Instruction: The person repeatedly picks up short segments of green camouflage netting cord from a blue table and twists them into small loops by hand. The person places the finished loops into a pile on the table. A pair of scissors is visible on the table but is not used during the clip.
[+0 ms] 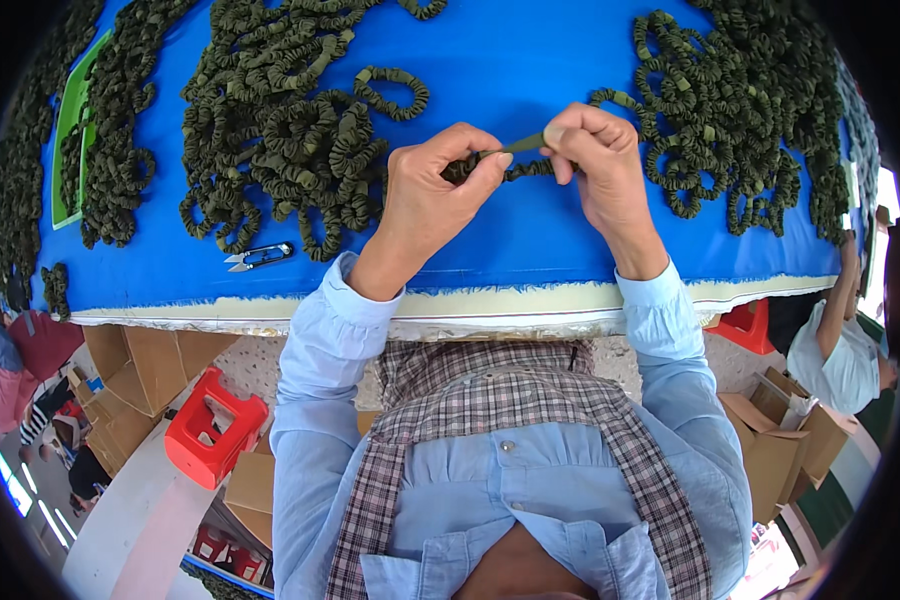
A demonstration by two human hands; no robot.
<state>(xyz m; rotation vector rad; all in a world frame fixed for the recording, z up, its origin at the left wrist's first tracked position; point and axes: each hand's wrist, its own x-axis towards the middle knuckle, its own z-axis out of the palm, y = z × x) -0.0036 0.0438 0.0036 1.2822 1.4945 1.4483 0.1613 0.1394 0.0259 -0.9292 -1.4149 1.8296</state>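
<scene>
Between my two hands, just above the blue table cover, is a dark green gathered fabric hair tie (530, 170). A flat, ungathered stretch of its cloth is drawn out between my fingertips. My left hand (440, 185) pinches one end between thumb and forefinger. My right hand (598, 150) is closed on the other end, fingers curled. Part of the gathered ring sits behind my left fingers. Left of my left hand lies a big heap of similar hair ties (280, 130), with a single loose one (392, 93) beside it. Another heap (735, 110) is near my right hand.
Small thread snips (260, 257) lie near the table's front edge (500, 305). A green tray (70, 150) stands at the far left among more hair ties. Below are a red stool (213, 428) and cardboard boxes (150, 370). Another person (840, 340) is at the right.
</scene>
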